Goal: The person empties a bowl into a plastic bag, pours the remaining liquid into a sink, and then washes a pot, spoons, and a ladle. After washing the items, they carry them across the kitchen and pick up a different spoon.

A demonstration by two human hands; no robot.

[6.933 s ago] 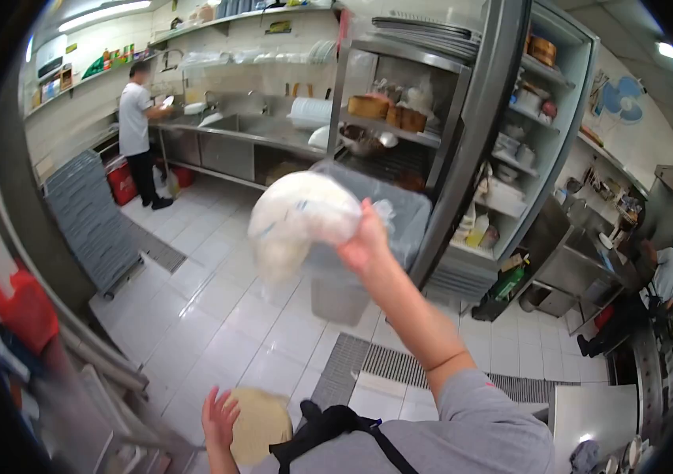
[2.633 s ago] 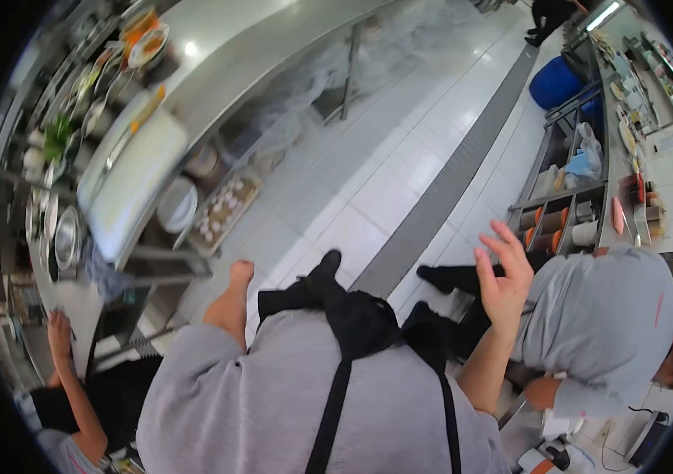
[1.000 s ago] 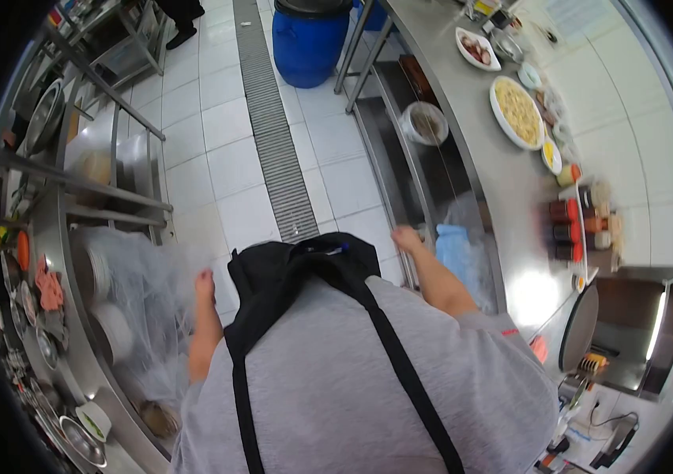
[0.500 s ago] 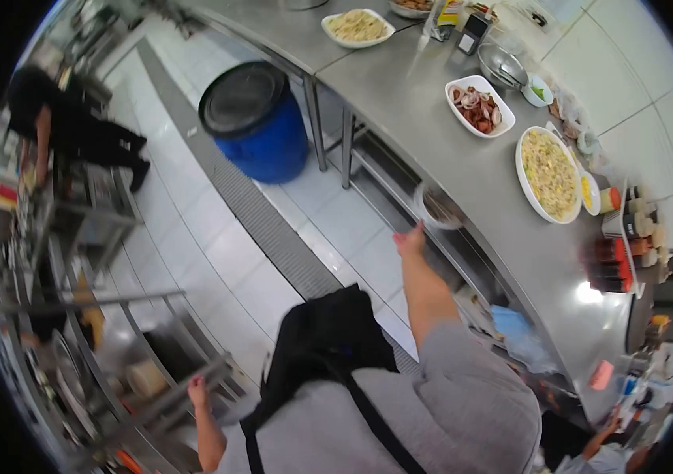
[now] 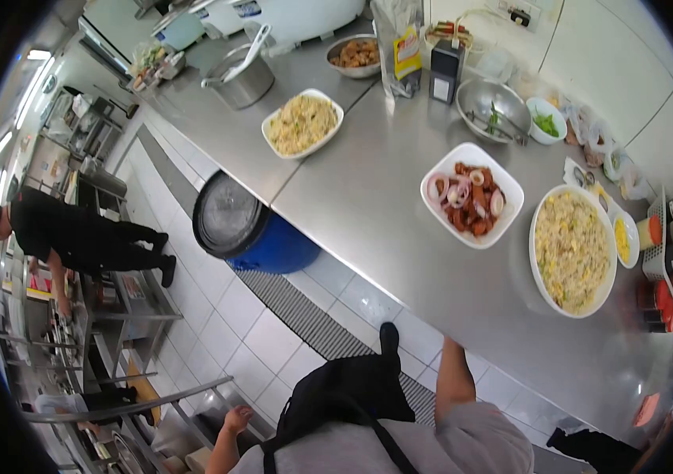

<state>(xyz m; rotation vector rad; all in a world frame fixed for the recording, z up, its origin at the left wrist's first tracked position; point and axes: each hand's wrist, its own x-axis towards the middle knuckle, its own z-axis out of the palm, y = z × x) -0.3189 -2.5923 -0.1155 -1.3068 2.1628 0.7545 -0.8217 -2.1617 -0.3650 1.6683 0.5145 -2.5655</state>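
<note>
My left hand (image 5: 237, 419) hangs low at my left side near a metal rail, its fingers loosely apart with nothing visible in them. My right forearm (image 5: 455, 375) reaches in under the edge of the steel table (image 5: 352, 229), whose top hides the hand and anything it touches. On the tabletop above that arm stand a square white bowl (image 5: 430, 207) of glazed meat pieces with onion rings and an oval white dish (image 5: 573, 245) of fried rice. A second rice dish (image 5: 302, 125) sits farther left.
A blue lidded barrel (image 5: 273, 251) stands beneath the table. Behind the bowls are a metal mixing bowl (image 5: 494, 103), a small bowl of greens (image 5: 547, 121) and a sauce rack (image 5: 656, 237). Across the floor drain, a person in black (image 5: 76, 229) works at another counter.
My view has tilted up and shifted toward the tabletop. My right hand, seen before beside a container on the lower shelf, is now hidden under the table. The left hand remains low.
</note>
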